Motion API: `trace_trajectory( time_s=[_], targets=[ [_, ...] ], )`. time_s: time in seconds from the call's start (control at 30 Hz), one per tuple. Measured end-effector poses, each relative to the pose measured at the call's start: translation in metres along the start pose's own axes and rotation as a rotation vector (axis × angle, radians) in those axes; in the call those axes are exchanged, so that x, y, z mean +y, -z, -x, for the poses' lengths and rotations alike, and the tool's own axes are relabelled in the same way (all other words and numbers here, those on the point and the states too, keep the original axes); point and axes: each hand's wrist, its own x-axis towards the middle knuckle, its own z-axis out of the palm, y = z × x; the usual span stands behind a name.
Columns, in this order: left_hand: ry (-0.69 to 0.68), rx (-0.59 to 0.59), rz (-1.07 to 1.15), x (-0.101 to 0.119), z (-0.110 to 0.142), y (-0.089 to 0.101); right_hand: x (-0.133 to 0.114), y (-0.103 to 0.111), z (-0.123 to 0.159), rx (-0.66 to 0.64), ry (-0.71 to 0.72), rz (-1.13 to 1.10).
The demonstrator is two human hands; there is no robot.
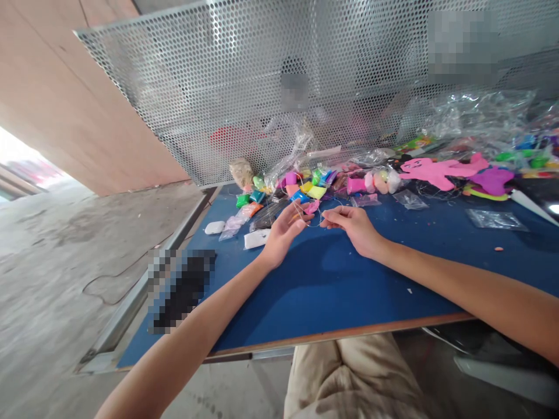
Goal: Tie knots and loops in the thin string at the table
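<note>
A thin, pale string (320,219) runs in a loose loop between my two hands, above the blue table. My left hand (282,234) has the string across its fingers, with the thumb set a little apart from them. Thumb and fingertips of my right hand (356,228) pinch the other part of the string. Just behind the left fingertips is a small pink piece (312,207); whether it touches the string I cannot tell. Small colourful packets, among them a blue packet (299,196) and a yellow packet (316,191), lie beyond the hands.
A perforated metal panel (244,87) stands along the back of the blue table (323,291). Pink plush-like figure (437,170), purple piece (491,180) and clear bags (496,219) lie at right. At left are a white case (215,227) and a blurred dark object (186,291).
</note>
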Motion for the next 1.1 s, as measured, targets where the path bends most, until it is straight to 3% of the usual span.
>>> trace_trajectory(
  time_s=[0.23,0.53,0.63,0.9,1.0,1.1],
  targets=[
    [0.109,0.041,-0.023,0.006,0.004,-0.009,-0.001,-0.007,0.007,-0.24,-0.064,-0.009],
    [0.036,-0.008,-0.072,0.009,0.005,-0.011,-0.001,-0.007,0.008,-0.343,-0.155,0.038],
    [0.053,0.029,-0.06,0.012,0.004,-0.009,-0.002,-0.007,0.008,-0.313,-0.022,0.225],
    [0.278,0.036,-0.193,0.014,0.0,0.01,-0.008,0.019,-0.007,-0.035,0.575,0.638],
    [0.313,0.027,-0.21,0.013,0.002,0.008,-0.015,0.024,-0.008,-0.045,0.808,0.862],
    [0.327,0.017,-0.228,0.013,0.005,-0.001,-0.02,0.018,-0.003,-0.076,0.876,1.075]
  ],
)
